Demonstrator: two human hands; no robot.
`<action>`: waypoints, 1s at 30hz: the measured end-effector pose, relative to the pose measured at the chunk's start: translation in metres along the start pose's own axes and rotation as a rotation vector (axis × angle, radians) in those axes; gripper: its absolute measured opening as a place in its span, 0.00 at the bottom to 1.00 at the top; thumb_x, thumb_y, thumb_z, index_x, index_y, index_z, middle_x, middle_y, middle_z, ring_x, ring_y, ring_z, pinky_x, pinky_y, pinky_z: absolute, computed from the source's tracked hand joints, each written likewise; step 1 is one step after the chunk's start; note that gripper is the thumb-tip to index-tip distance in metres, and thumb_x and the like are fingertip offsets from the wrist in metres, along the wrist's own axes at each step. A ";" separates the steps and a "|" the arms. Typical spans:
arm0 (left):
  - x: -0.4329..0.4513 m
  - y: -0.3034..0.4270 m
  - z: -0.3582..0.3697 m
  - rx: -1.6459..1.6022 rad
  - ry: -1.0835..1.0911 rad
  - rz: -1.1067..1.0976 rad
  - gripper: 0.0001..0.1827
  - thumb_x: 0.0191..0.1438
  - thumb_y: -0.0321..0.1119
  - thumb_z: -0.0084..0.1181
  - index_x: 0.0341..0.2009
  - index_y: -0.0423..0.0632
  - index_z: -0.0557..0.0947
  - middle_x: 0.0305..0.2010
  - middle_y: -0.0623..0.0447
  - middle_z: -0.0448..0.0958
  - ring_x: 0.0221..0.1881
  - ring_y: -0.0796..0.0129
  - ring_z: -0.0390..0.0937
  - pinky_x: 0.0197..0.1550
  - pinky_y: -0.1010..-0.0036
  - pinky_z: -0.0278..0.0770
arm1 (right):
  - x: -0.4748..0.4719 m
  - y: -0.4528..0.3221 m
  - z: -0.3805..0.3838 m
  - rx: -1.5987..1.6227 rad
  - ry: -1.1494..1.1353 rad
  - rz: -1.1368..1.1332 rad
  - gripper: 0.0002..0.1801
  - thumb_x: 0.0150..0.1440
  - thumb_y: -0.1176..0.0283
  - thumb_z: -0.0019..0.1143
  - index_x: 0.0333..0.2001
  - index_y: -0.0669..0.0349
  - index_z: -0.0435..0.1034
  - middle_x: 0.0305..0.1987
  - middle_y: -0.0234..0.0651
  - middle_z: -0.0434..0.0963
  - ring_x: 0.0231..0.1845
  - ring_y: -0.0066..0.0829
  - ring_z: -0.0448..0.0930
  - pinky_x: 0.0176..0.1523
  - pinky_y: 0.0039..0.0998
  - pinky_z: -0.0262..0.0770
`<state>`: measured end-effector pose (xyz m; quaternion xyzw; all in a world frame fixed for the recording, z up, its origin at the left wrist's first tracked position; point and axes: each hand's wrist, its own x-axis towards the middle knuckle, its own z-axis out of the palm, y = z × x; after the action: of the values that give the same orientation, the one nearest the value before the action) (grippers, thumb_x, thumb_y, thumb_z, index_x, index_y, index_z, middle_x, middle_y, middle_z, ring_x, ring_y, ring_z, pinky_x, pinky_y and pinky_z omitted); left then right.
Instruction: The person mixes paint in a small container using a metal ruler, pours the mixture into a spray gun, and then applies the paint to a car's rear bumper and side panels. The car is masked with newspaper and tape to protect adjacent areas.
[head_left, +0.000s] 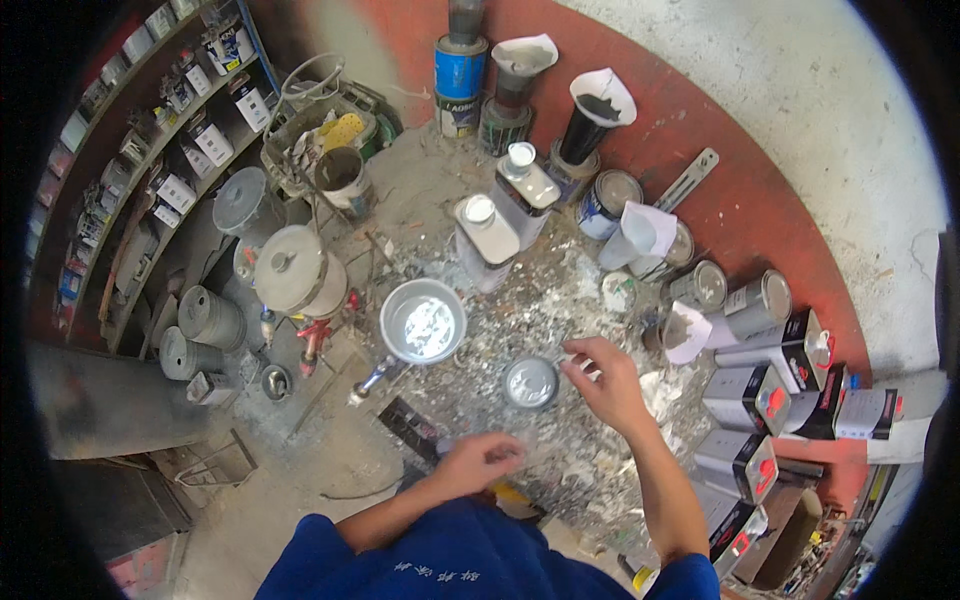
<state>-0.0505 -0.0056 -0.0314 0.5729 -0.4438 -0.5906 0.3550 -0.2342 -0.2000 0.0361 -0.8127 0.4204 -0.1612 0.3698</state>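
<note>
My right hand (607, 379) is above the paint-spattered worktop, just right of a small round cup of grey liquid (531, 382), its thumb and fingers apart. Close to my body, my left hand (481, 459) has its fingers curled; something clear and blurred may be beside its fingertips, and I cannot tell whether it holds it. A larger round tub (423, 322) with shiny liquid stands beyond, up and left of the cup. Behind it are two rectangular containers with white caps, the nearer one (489, 238) and the farther one (531, 186).
Metal cans with red caps (746, 397) line the right side. Paper strainers in cups (604, 97) stand on tins along the red wall. At left are a lidded pot (289, 270), a spray gun (369, 382) and curved-looking shelves (161, 161) of boxes.
</note>
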 end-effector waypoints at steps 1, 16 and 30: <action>-0.012 -0.017 -0.012 -0.001 0.090 0.011 0.11 0.58 0.35 0.66 0.43 0.46 0.86 0.36 0.53 0.85 0.35 0.74 0.81 0.40 0.74 0.80 | -0.010 0.014 0.018 -0.073 -0.062 0.030 0.33 0.51 0.66 0.74 0.60 0.60 0.70 0.56 0.47 0.77 0.52 0.43 0.81 0.54 0.40 0.79; -0.053 -0.035 -0.154 -0.093 0.527 0.026 0.10 0.59 0.28 0.64 0.45 0.40 0.83 0.33 0.56 0.82 0.34 0.77 0.78 0.39 0.79 0.77 | -0.025 0.033 0.135 -0.278 0.143 0.237 0.64 0.34 0.60 0.80 0.72 0.63 0.50 0.67 0.55 0.61 0.68 0.56 0.64 0.71 0.47 0.62; 0.000 -0.082 -0.189 0.361 0.476 0.190 0.24 0.48 0.33 0.69 0.51 0.45 0.79 0.47 0.44 0.79 0.48 0.50 0.76 0.53 0.57 0.72 | 0.070 -0.184 0.026 -0.557 -0.142 -0.149 0.62 0.33 0.62 0.79 0.70 0.61 0.52 0.61 0.55 0.67 0.64 0.56 0.68 0.68 0.44 0.68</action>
<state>0.1440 0.0016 -0.0986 0.7047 -0.4977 -0.3156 0.3951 -0.0743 -0.1755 0.1508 -0.9209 0.3607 -0.0093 0.1479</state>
